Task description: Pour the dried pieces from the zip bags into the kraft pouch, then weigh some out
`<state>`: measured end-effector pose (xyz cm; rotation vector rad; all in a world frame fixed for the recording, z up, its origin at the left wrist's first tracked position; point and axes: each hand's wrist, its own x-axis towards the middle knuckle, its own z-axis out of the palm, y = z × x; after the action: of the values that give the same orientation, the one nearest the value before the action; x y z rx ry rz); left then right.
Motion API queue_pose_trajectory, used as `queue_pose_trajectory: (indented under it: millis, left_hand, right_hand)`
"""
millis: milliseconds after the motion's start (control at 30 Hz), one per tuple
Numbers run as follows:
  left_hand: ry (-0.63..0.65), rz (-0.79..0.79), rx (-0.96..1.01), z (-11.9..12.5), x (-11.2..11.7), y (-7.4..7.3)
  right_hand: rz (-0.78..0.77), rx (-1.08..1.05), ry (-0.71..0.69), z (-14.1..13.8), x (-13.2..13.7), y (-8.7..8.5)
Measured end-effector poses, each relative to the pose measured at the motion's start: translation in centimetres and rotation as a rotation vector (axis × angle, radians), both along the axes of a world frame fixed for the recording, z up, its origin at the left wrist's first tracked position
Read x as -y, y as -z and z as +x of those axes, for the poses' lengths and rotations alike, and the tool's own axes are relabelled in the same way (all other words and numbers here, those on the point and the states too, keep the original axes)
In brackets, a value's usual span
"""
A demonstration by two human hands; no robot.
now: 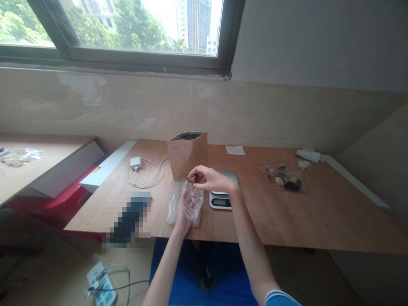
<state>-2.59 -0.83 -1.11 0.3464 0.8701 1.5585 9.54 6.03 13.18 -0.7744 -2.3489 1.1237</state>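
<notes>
clear bag [195,205] touches left fingers [184,199]; flat bag [296,174] contains dark pieces [292,184].

Daylight falls from a dark-framed sliding window [127,56] at the upper left, past which leafy green trees [135,25] and a tall building [194,25] stand in bright glare. Below it runs a band of glossy beige tiles [261,112], with a plain greyish wall [318,42] above at right. A wood-topped table [321,221] stands near the tiles, a second table [63,148] and red seat [63,199] at left, over a dim tan floor [60,259].
</notes>
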Motion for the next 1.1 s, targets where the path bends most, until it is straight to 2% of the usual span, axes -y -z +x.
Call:
queue_pose_trajectory:
  millis: [233, 500, 600, 733, 867, 1100]
  left_hand:
    - [0.030, -0.059, 0.047, 0.0, 0.2, -0.4]
    - [0.060, -0.034, 0.070, -0.2, 0.2, -0.2]
    - [0.061, -0.042, 0.043, -0.2, 0.2, -0.1]
    - [0.069, -0.034, 0.045, -0.2, 0.1, 0.3]
    - [0.061, -0.047, 0.057, -0.2, 0.0, 0.4]
    - [0.052, -0.072, 0.066, -0.1, 0.2, -0.1]
  right_hand:
    - [-0.012, -0.233, 0.235, 0.5, -2.5, -2.4]
    - [0.180, -0.417, 0.490, -1.8, -5.1, -5.1]
    - [0.281, -0.502, 0.612, -3.4, -6.1, -5.0]
    - [0.364, -0.495, 0.662, -5.3, -7.5, -3.8]
    - [0.419, -0.387, 0.682, -6.3, -8.0, -2.7]
    - [0.513, -0.220, 0.631, -6.3, -7.5, -2.4]
